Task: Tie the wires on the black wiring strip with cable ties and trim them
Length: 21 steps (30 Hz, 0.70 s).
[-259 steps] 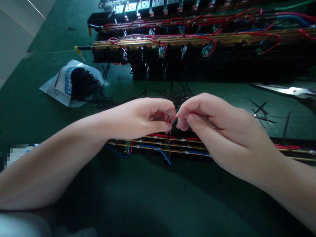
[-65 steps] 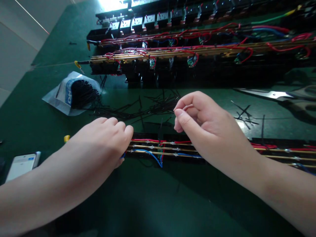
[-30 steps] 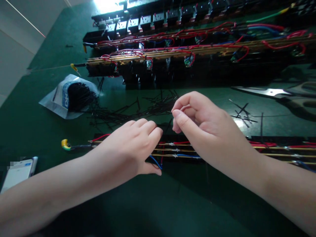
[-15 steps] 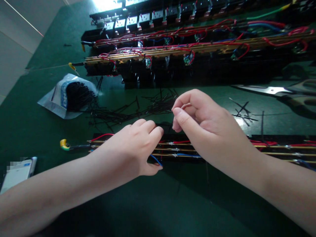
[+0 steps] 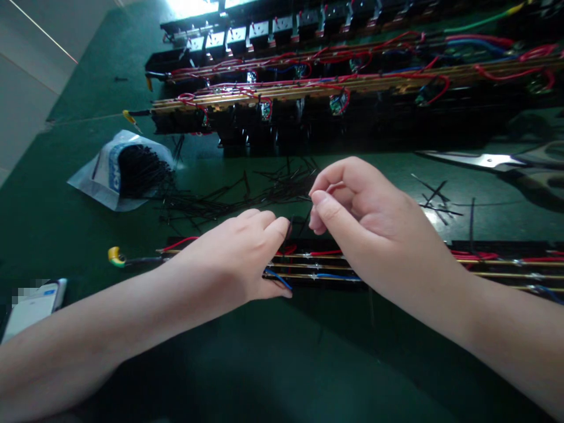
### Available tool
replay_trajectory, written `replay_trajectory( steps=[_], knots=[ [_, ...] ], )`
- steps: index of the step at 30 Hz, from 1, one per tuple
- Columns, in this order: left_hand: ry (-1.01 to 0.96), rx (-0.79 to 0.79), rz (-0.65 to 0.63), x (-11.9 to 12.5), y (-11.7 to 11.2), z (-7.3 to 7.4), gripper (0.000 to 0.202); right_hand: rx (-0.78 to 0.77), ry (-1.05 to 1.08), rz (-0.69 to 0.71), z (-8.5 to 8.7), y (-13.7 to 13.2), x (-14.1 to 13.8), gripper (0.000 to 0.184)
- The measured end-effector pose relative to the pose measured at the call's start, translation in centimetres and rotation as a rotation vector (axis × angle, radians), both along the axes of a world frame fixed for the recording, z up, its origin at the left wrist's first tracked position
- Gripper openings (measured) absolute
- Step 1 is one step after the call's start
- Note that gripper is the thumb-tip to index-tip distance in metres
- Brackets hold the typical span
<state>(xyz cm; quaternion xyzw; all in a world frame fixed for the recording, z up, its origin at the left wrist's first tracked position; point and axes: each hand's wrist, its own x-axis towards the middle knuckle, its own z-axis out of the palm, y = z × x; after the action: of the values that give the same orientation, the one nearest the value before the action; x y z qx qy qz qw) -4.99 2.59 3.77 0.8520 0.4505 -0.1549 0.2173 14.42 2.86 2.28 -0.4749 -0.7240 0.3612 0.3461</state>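
A long black strip with brass rails and red and blue wires lies across the green mat in front of me. My left hand rests on it with fingers curled, the thumb beside a blue wire; what it grips is hidden. My right hand hovers just above the strip, thumb and forefinger pinched on a thin black cable tie that runs down toward the strip between the two hands.
Loose black cable ties lie behind my hands, next to an open bag of ties. Stacked wired strips fill the back. Scissors lie at right. A phone sits at left, with a yellow terminal nearby.
My left hand has slid right along the strip from its left end to meet the right hand, and its fingers now curl closer to the tie. The right hand stays pinched.
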Motion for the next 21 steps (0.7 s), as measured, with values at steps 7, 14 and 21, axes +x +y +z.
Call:
replay_trajectory(
  steps=[7,14,21],
  knots=[
    [-0.130,0.052,0.032,-2.7,0.8,3.2,0.046,-0.012,-0.001,-0.010,-0.1,0.0,0.1,0.008],
    [-0.107,-0.079,0.066,-6.8,3.2,4.7,0.033,-0.037,0.094,-0.077,-0.1,-0.2,0.2,0.009],
    [0.060,-0.122,0.049,-7.4,3.1,4.7,0.025,-0.034,0.171,-0.183,-0.6,0.3,0.0,0.014]
  ],
)
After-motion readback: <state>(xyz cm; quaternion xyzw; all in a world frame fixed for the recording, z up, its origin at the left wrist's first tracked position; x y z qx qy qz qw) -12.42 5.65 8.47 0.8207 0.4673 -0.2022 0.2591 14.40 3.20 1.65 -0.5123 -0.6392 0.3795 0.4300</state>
